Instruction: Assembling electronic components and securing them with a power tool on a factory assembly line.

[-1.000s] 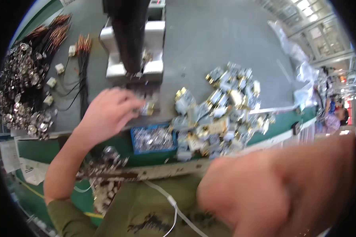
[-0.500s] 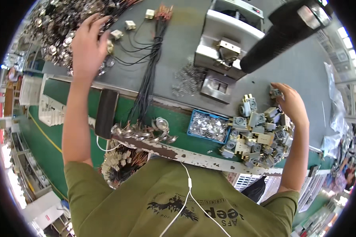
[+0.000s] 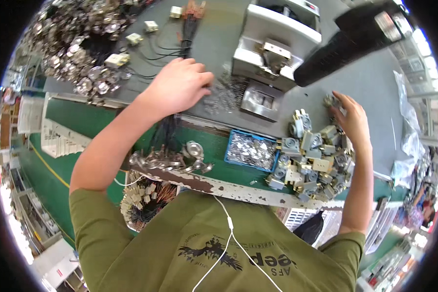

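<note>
My left hand (image 3: 180,85) is over the bundle of black wires (image 3: 166,132), its fingers curled together at the edge of a spread of small coil springs (image 3: 222,92). Whatever it may hold is hidden. On the right, my right hand (image 3: 354,120) has thumb and fingers around a small grey part (image 3: 331,102), just beyond a heap of grey and cream plastic parts (image 3: 321,165). Between the hands stands a press-like machine (image 3: 275,58) with a metal block fixture (image 3: 262,100) in front. A blue tray (image 3: 227,152) holds many small metal pieces.
A large pile of shiny round metal pieces (image 3: 82,73) covers the far left, with white connectors (image 3: 117,60) beside it. Metal cups on wires (image 3: 194,150) lie by the chipped table edge (image 3: 238,194). A black cylindrical device (image 3: 345,46) leans over the right; a plastic bag (image 3: 409,126) lies beyond.
My left hand has swung right from the shiny metal pile to the wires and springs, its fingers now curled. My right hand stays by the grey heap, with the grey part at its fingertips.
</note>
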The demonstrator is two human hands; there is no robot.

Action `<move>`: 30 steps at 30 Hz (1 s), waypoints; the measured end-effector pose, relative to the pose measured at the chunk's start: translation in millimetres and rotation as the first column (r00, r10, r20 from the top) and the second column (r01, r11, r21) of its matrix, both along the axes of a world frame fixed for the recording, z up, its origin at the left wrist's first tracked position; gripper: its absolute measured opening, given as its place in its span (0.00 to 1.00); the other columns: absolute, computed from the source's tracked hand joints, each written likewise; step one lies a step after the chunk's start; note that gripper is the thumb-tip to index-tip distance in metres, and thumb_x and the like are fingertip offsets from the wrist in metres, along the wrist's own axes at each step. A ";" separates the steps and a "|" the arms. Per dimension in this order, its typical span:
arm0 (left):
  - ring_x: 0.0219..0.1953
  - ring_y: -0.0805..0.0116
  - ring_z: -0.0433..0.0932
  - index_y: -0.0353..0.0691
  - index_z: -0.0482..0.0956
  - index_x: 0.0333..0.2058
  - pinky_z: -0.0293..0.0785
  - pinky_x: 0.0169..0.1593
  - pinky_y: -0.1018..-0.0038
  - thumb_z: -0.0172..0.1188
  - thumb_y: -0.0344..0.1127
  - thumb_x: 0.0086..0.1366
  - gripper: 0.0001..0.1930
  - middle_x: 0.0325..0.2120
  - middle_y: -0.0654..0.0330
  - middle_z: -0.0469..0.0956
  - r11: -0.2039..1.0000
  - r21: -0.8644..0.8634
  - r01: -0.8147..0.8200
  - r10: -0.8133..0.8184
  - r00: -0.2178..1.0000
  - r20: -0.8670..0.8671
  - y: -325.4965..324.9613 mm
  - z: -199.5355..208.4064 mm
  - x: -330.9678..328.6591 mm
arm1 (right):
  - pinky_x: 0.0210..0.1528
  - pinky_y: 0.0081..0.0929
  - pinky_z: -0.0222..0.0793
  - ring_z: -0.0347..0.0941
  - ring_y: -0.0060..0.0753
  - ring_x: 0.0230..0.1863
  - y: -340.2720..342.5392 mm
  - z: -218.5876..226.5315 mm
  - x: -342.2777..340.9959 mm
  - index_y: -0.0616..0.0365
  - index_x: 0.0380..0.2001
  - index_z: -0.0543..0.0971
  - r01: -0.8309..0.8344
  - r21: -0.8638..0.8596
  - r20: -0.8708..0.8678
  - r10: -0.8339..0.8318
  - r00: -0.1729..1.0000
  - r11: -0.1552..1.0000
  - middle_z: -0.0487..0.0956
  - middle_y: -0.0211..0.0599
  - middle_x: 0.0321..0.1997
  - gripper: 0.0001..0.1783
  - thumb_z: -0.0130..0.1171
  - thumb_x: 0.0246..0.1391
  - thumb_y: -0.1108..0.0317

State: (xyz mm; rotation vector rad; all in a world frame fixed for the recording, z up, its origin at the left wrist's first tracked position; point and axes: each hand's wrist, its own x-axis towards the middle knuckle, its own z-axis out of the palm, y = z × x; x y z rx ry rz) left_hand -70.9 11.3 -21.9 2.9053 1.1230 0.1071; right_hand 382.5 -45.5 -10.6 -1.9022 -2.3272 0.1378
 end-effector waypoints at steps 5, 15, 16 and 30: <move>0.38 0.56 0.79 0.38 0.76 0.39 0.75 0.43 0.61 0.66 0.31 0.62 0.09 0.33 0.55 0.78 0.976 -0.203 -0.079 0.122 0.970 0.210 -8.2 10.0 -0.7 | 0.52 0.33 0.75 0.79 0.39 0.45 -22.3 21.0 -47.0 0.49 0.62 0.77 -0.041 0.215 -0.186 0.082 0.979 0.976 0.84 0.37 0.51 0.31 0.70 0.53 0.73; 0.43 0.53 0.80 0.40 0.76 0.40 0.77 0.46 0.60 0.62 0.30 0.64 0.07 0.38 0.56 0.79 0.979 -0.203 0.001 0.057 0.959 0.277 -1.6 8.0 -9.4 | 0.52 0.35 0.74 0.79 0.44 0.47 -42.9 68.2 -124.0 0.58 0.53 0.81 -0.207 0.310 -0.250 0.290 0.924 0.928 0.83 0.42 0.48 0.28 0.70 0.46 0.81; 0.45 0.53 0.80 0.41 0.76 0.41 0.77 0.48 0.59 0.62 0.32 0.64 0.07 0.38 0.57 0.80 0.976 -0.217 -0.022 0.076 0.967 0.243 -0.8 11.5 -8.7 | 0.52 0.36 0.74 0.79 0.45 0.48 -43.5 59.6 -128.2 0.58 0.53 0.81 -0.228 0.290 -0.241 0.301 0.923 0.930 0.83 0.43 0.48 0.27 0.70 0.46 0.81; 0.44 0.56 0.81 0.43 0.80 0.40 0.77 0.47 0.62 0.66 0.33 0.62 0.08 0.37 0.59 0.80 0.990 -0.069 0.123 -0.108 0.976 0.189 -1.4 -7.3 -0.7 | 0.43 0.32 0.78 0.83 0.36 0.38 -32.4 14.7 -158.0 0.54 0.54 0.80 -0.197 0.099 -0.293 0.218 0.931 0.975 0.78 0.42 0.56 0.24 0.67 0.53 0.75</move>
